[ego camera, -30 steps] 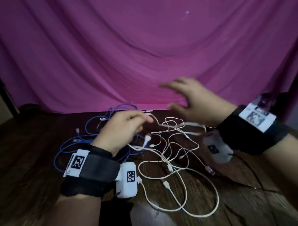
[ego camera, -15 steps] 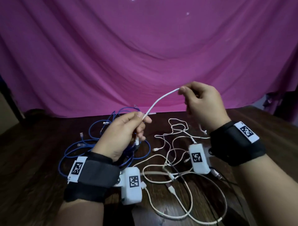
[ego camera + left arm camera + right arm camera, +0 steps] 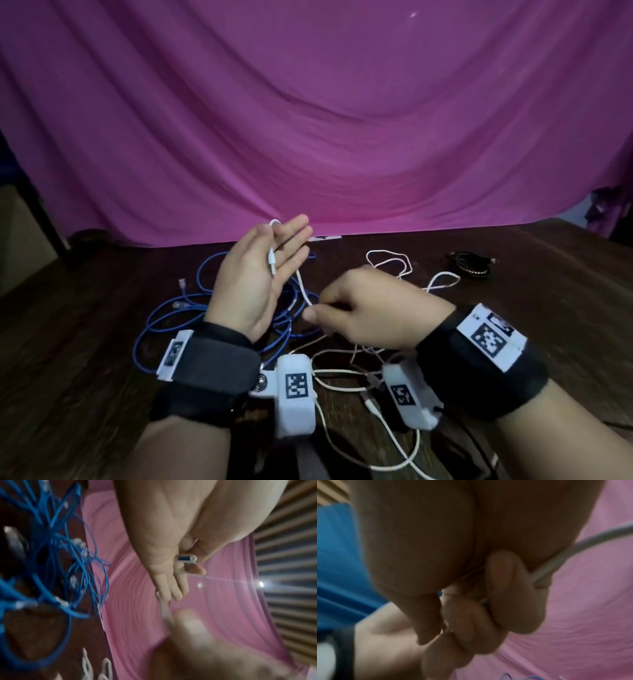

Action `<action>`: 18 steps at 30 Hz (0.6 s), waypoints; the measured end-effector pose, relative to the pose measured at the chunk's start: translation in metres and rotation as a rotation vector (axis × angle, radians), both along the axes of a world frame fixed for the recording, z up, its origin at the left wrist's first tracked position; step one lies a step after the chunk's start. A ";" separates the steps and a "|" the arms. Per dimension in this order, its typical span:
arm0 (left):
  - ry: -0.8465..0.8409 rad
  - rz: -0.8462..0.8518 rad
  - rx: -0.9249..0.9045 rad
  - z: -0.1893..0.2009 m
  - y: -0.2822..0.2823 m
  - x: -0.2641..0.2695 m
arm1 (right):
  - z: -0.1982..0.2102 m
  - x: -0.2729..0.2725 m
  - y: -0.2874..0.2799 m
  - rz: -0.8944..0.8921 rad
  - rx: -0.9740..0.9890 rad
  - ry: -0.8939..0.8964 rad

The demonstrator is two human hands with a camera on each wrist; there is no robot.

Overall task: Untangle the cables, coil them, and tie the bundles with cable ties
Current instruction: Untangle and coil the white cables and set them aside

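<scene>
My left hand (image 3: 270,260) is raised with straight fingers. The white cable (image 3: 301,284) loops over its top edge, and the plug (image 3: 271,263) lies on the palm. In the left wrist view the thumb presses that plug (image 3: 187,558) against the fingers. Lower and to the right, my right hand (image 3: 342,308) is curled round the same white cable; the right wrist view shows the cable (image 3: 573,550) running out of the fist (image 3: 488,615). More white cable (image 3: 387,255) lies tangled on the wooden table (image 3: 85,342). A blue cable (image 3: 205,270) lies in loose loops under my left hand.
A small dark coiled bundle (image 3: 469,263) lies at the back right of the table. A pink cloth (image 3: 308,137) hangs behind the table as a backdrop. White cable loops (image 3: 394,442) reach the table's near edge between my wrists.
My left hand has risen and opened flat, with the plug now on its palm. My right hand has dropped from shoulder height to just below the left hand, still gripping the white cable.
</scene>
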State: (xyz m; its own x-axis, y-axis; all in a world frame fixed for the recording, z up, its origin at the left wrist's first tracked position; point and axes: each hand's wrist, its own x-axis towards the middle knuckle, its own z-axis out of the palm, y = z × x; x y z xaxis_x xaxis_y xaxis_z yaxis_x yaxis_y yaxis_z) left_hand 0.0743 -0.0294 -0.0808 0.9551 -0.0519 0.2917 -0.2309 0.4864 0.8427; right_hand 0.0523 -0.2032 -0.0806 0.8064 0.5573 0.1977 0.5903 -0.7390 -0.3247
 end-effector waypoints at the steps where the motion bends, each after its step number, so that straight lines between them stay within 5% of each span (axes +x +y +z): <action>1: -0.020 0.105 0.093 -0.004 -0.003 0.002 | 0.005 -0.003 -0.001 0.041 0.038 -0.027; 4: -0.104 0.279 0.420 -0.013 -0.008 0.005 | 0.021 -0.005 -0.015 0.063 0.238 0.006; 7: -0.083 0.160 0.575 -0.015 -0.011 0.000 | 0.024 0.004 -0.033 -0.095 0.501 -0.147; 10: -0.020 -0.047 0.483 -0.011 -0.017 -0.008 | 0.018 0.012 -0.037 -0.146 0.760 -0.065; 18: 0.102 -0.423 0.123 -0.010 -0.024 -0.019 | 0.001 0.020 -0.033 0.020 1.234 0.698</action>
